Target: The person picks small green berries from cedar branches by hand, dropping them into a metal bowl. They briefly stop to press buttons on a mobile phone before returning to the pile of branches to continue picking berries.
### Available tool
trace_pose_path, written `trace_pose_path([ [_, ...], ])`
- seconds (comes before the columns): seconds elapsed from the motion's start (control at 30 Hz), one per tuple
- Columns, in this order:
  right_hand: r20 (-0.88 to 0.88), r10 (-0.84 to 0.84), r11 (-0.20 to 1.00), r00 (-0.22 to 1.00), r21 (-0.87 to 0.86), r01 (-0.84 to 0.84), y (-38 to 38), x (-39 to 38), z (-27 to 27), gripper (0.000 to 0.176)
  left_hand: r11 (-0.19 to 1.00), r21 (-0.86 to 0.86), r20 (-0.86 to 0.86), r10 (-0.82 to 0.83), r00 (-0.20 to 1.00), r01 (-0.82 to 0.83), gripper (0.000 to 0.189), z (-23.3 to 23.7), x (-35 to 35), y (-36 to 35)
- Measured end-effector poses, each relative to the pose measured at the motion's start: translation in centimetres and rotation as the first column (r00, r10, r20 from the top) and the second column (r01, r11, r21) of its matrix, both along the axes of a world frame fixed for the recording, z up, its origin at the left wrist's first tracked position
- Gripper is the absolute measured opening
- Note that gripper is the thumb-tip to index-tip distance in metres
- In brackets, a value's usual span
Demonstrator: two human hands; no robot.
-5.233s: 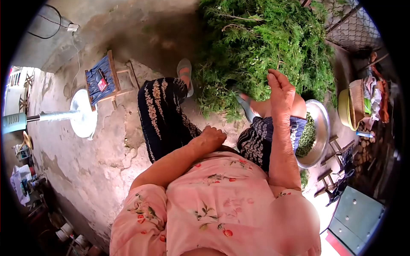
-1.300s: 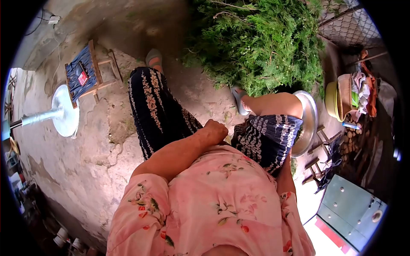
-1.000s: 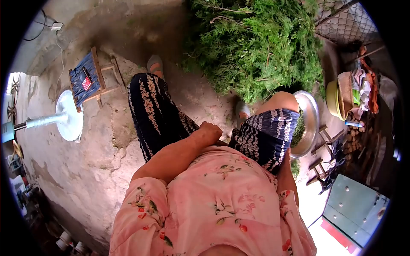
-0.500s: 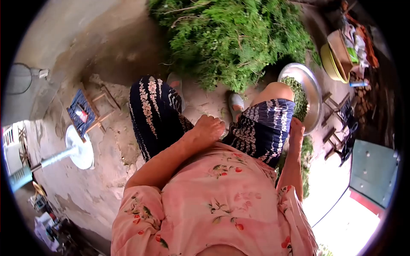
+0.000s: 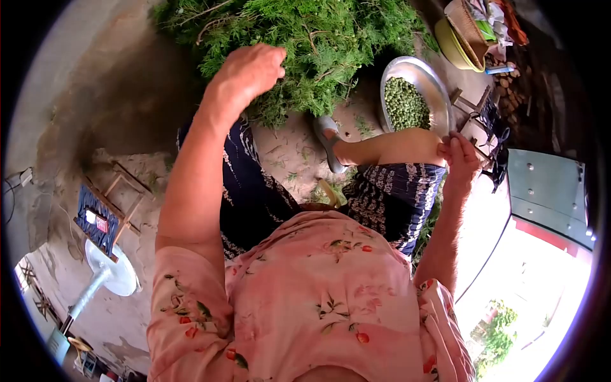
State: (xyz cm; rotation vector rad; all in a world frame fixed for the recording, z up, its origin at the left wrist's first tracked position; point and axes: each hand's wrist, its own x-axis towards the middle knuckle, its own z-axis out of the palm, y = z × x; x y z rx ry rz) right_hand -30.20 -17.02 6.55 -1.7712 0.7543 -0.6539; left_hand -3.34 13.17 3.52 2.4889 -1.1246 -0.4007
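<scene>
As the left hand (image 5: 248,67) reaches into a heap of green branches (image 5: 337,32), the right hand (image 5: 459,158) rests by a bare knee (image 5: 394,146).
The left fingers (image 5: 272,60) curl loosely against the foliage; whether they grip a sprig cannot be told. The right fingertips (image 5: 449,143) are drawn together, and anything between them is too small to see. Just beyond the knee sits a metal basin (image 5: 445,102) holding small green pickings (image 5: 406,103). Well to the left stands a folding stool (image 5: 98,219).
</scene>
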Motion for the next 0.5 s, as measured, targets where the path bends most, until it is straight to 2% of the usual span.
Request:
trace_pose_path([
  [0.03,-0.023,-0.007,1.0,1.0,-0.007,0.006,0.2,0.0,0.0,0.023,1.0,-0.003,-0.053,0.011,0.999,-0.011,0.035,1.1,0.3,-0.1],
  [0.1,-0.055,-0.018,1.0,0.998,-0.008,0.017,0.0,-0.1,-0.1,0.022,0.998,0.055,0.025,-0.017,1.0,0.015,0.038,1.0,1.3,-1.7],
  [0.17,-0.015,-0.084,0.992,0.996,-0.092,0.083,-1.1,0.0,-0.4,0.022,0.998,0.069,-0.007,-0.004,1.0,0.004,0.037,0.7,1.8,-2.8],
  [0.23,-0.009,-0.095,0.994,0.995,-0.057,0.094,-2.6,0.1,-2.2,0.019,0.996,0.042,0.055,-0.084,0.995,0.081,0.037,0.2,2.1,-3.6],
  [0.27,-0.127,-0.079,0.997,0.989,0.007,0.081,-3.6,-0.1,-3.9,0.019,0.99,0.123,0.035,-0.08,0.996,0.076,0.039,0.5,1.9,-4.3],
  [0.33,-0.281,-0.08,0.979,0.956,0.158,0.128,-5.9,-1.1,-8.9,0.017,0.985,0.139,-0.008,-0.097,0.995,0.097,0.039,-1.2,2.2,-5.0],
  [0.37,-0.356,-0.019,0.983,0.934,0.162,0.082,-6.2,-1.3,-10.9,0.017,0.983,0.148,-0.041,-0.105,0.994,0.11,0.039,-2.3,2.5,-5.3],
  [0.4,-0.482,0.002,0.995,0.876,0.087,0.046,-5.6,-1.0,-12.3,0.016,0.988,0.104,-0.048,-0.105,0.993,0.11,0.039,-3.7,2.4,-5.0],
  [0.43,-0.515,0.041,0.983,0.856,0.176,0.059,-5.8,-1.5,-15.2,0.016,0.992,0.058,-0.055,-0.109,0.993,0.112,0.039,-4.6,2.1,-4.9],
  [0.47,-0.59,0.1,0.984,0.801,0.177,0.007,-5.6,-1.8,-17.5,0.016,0.975,0.173,-0.099,-0.127,0.987,0.143,0.04,-3.8,1.9,-5.5],
  [0.5,-0.625,0.144,0.99,0.767,0.093,-0.11,-5.7,-2.6,-20.6,0.016,0.941,0.289,-0.148,-0.137,0.979,0.175,0.041,-2.8,1.5,-6.0],
])
